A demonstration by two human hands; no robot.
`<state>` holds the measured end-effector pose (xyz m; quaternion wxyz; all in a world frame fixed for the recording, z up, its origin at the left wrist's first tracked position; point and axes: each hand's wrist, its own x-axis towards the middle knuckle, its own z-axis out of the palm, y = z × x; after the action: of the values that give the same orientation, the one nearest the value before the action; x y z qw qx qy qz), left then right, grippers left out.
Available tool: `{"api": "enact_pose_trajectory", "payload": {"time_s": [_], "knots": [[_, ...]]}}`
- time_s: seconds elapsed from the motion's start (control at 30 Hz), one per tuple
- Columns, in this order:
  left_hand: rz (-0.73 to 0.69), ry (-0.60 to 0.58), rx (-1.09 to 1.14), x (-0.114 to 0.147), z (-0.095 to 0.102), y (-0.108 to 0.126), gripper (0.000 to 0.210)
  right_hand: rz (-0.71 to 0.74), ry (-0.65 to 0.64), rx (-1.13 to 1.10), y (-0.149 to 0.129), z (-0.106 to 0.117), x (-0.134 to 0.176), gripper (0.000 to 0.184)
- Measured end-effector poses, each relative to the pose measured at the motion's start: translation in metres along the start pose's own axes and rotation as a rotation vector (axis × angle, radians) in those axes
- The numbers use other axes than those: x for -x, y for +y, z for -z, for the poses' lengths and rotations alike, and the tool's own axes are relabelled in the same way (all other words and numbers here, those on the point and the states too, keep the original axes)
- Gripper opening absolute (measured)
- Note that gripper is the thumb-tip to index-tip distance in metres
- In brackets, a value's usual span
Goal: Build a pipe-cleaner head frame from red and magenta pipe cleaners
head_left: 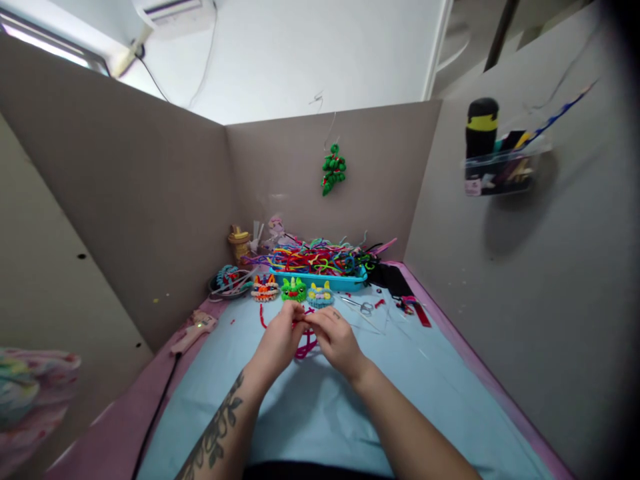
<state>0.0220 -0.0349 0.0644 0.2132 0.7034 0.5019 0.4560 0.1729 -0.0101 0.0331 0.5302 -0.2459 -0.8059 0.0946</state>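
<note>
My left hand and my right hand meet over the middle of the table, fingertips pinched together. Between them is a magenta pipe cleaner, bent into loops that show below the fingers. The part inside the pinch is mostly hidden. Just beyond my hands stand three fuzzy animal heads in a row: an orange one, a green one and a light blue one with yellow ears. A short red pipe cleaner piece lies left of my left hand.
A blue tray heaped with coloured pipe cleaners stands at the back. Scissors lie to the right, a pink glue gun to the left, near a dark bowl. Grey panels enclose the table on three sides.
</note>
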Motion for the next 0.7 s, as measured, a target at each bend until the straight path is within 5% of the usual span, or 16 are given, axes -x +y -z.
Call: {"api": "enact_pose_trajectory", "payload": {"time_s": [0.53,0.7], "knots": [[-0.004,0.128,-0.143,-0.001,-0.014,0.003,0.016,-0.092,0.068,0.116,0.002,-0.009,0.001,0.026],[-0.015,0.039,-0.129,-0.002,-0.016,-0.004,0.012,-0.13,0.071,0.128,0.006,-0.009,0.001,0.025]]}}
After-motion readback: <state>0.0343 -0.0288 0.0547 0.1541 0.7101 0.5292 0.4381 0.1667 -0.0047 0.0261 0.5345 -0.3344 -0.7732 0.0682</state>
